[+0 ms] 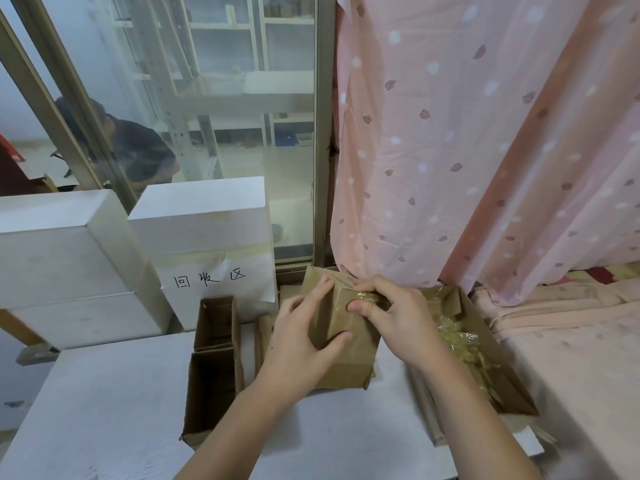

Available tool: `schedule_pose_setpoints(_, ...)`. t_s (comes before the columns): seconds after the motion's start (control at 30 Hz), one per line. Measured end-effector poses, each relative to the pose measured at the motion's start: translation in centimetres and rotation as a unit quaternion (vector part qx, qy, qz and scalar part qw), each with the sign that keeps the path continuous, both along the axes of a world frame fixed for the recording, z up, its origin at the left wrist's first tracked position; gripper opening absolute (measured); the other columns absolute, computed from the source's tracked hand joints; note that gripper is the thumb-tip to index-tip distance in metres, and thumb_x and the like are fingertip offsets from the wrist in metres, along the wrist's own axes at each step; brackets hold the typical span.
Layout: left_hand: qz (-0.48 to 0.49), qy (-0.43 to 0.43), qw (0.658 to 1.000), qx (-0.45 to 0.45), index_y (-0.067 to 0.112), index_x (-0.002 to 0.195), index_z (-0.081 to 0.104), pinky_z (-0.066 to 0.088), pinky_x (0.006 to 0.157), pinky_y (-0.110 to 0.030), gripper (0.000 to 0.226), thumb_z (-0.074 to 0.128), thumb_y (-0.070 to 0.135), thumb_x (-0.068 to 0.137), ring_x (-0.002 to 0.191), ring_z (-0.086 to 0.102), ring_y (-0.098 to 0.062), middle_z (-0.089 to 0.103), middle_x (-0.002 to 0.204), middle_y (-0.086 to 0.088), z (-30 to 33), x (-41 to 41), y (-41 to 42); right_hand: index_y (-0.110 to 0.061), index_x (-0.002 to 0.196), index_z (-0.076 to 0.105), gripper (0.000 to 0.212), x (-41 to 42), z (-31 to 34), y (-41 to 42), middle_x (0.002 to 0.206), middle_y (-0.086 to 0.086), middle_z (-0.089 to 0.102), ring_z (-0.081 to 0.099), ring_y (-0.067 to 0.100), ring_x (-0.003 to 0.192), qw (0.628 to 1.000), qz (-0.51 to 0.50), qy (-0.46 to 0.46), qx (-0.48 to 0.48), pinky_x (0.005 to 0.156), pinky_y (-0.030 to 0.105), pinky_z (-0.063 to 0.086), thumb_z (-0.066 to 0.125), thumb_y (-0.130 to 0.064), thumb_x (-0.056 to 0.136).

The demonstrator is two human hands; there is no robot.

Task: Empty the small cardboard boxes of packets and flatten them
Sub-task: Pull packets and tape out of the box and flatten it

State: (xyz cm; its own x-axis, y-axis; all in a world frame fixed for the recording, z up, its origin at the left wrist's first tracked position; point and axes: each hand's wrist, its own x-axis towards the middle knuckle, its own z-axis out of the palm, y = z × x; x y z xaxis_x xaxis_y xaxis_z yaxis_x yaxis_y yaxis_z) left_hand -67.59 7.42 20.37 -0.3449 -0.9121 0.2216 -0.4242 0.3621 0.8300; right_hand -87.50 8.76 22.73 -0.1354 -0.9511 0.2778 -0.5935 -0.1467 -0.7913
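A small brown cardboard box stands tilted on the white table, sealed with clear tape along its top. My left hand grips its left side, thumb on the front face and fingers round the far edge. My right hand pinches the tape at the box's top right corner. To the right lies an open cardboard box with crumpled clear yellowish packets inside. Two empty open boxes stand end to end on the left.
White foam blocks stack at the left, one bearing a paper sign. A glass partition stands behind, with a person beyond it. A pink dotted curtain hangs at the right above pink bedding. The white table runs toward me.
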Motion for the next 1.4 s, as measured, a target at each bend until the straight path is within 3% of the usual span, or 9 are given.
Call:
schedule_pose_setpoints(0.2, -0.002, -0.074, 0.997, -0.038, 0.069, 0.153, 0.005, 0.009, 0.128, -0.052, 0.102, 0.067, 0.076, 0.072, 0.158, -0.011, -0.003, -0.011, 0.169, 0.031, 0.4, 1.2, -1.2, -0.023, 0.100, 0.076, 0.017, 0.2, 0.2, 0.1, 0.117, -0.022, 0.072, 0.065, -0.001, 0.114, 0.995, 0.072, -0.070, -0.013, 0.100, 0.031, 0.051, 0.077, -0.032, 0.085)
schedule_pose_setpoints(0.27, -0.018, -0.079, 0.997, -0.006, 0.069, 0.153, -0.004, 0.012, 0.128, -0.057, 0.108, 0.066, 0.079, 0.071, 0.159, -0.012, -0.006, -0.019, 0.166, 0.033, 0.5, 1.8, -1.5, -0.020, 0.101, 0.076, 0.021, 0.3, 0.2, 0.1, 0.117, -0.021, 0.072, 0.065, 0.000, 0.115, 0.993, 0.077, -0.083, -0.020, 0.100, 0.034, 0.052, 0.074, -0.034, 0.086)
schedule_pose_setpoints(0.47, 0.001, -0.091, 0.996, 0.002, 0.074, 0.148, -0.003, 0.024, 0.125, -0.047, 0.104, 0.063, 0.080, 0.068, 0.157, 0.005, -0.010, -0.010, 0.166, 0.032, 1.1, 2.0, -1.3, -0.036, 0.109, 0.072, 0.026, 0.3, 0.4, -0.1, 0.121, -0.027, 0.068, 0.063, 0.001, 0.116, 0.994, 0.088, -0.056, 0.016, 0.099, 0.039, 0.052, 0.071, -0.052, 0.089)
schedule_pose_setpoints(0.6, 0.031, -0.087, 0.996, 0.010, 0.069, 0.152, 0.003, 0.022, 0.126, -0.046, 0.103, 0.057, 0.091, 0.067, 0.156, 0.005, -0.009, -0.005, 0.167, 0.030, 1.1, 1.8, -1.1, -0.050, 0.117, 0.069, 0.058, 0.3, 0.7, -0.1, 0.132, -0.030, 0.060, 0.045, -0.005, 0.133, 0.997, 0.072, 0.008, 0.023, 0.111, 0.027, 0.037, 0.074, -0.077, 0.066)
schedule_pose_setpoints(0.77, 0.055, -0.134, 0.989, -0.008, 0.063, 0.155, 0.007, 0.022, 0.124, -0.045, 0.105, 0.056, 0.087, 0.066, 0.156, 0.006, -0.014, -0.005, 0.169, 0.026, 1.3, 0.9, -0.6, -0.037, 0.109, 0.075, 0.049, 1.4, 1.1, -0.3, 0.109, -0.014, 0.073, 0.066, 0.005, 0.106, 0.994, 0.074, -0.076, 0.009, 0.094, 0.029, 0.051, 0.095, -0.035, 0.065)
schedule_pose_setpoints(0.97, 0.086, -0.136, 0.987, -0.003, 0.060, 0.155, 0.010, 0.028, 0.122, -0.046, 0.104, 0.057, 0.085, 0.065, 0.155, 0.008, -0.015, -0.003, 0.168, 0.025, 1.7, 0.0, -0.4, -0.038, 0.105, 0.077, 0.023, 1.4, 1.0, -0.8, 0.101, -0.006, 0.077, 0.070, 0.018, 0.100, 0.989, 0.072, -0.127, -0.020, 0.093, 0.052, 0.055, 0.082, -0.033, 0.082)
schedule_pose_setpoints(1.1, 0.116, -0.170, 0.978, -0.041, 0.057, 0.156, 0.010, 0.029, 0.119, -0.049, 0.105, 0.056, 0.086, 0.067, 0.154, 0.010, -0.021, -0.002, 0.170, 0.018, 2.3, -0.1, -0.5, -0.033, 0.108, 0.075, 0.016, 1.8, 1.5, -0.6, 0.107, -0.019, 0.075, 0.069, 0.007, 0.105, 0.993, 0.050, -0.098, -0.032, 0.095, 0.044, 0.055, 0.069, -0.037, 0.094)
schedule_pose_setpoints(1.23, 0.143, -0.212, 0.964, -0.078, 0.055, 0.157, 0.010, 0.034, 0.113, -0.055, 0.101, 0.047, 0.087, 0.069, 0.155, 0.011, -0.026, -0.004, 0.172, 0.010, 2.6, -0.5, -0.6, -0.037, 0.103, 0.066, 0.033, 2.6, 1.5, -0.5, 0.104, -0.019, 0.072, 0.066, 0.004, 0.101, 0.998, 0.024, -0.052, 0.001, 0.087, 0.026, 0.053, 0.087, -0.040, 0.077)
schedule_pose_setpoints(1.4, 0.150, -0.214, 0.962, -0.081, 0.055, 0.157, 0.012, 0.036, 0.112, -0.056, 0.102, 0.052, 0.089, 0.069, 0.155, 0.013, -0.027, -0.002, 0.171, 0.011, 2.3, -0.8, -0.7, -0.027, 0.101, 0.069, 0.014, 3.1, 0.9, -0.8, 0.099, -0.020, 0.073, 0.067, 0.001, 0.097, 0.998, -0.030, -0.004, -0.063, 0.083, 0.031, 0.054, 0.075, -0.035, 0.092)
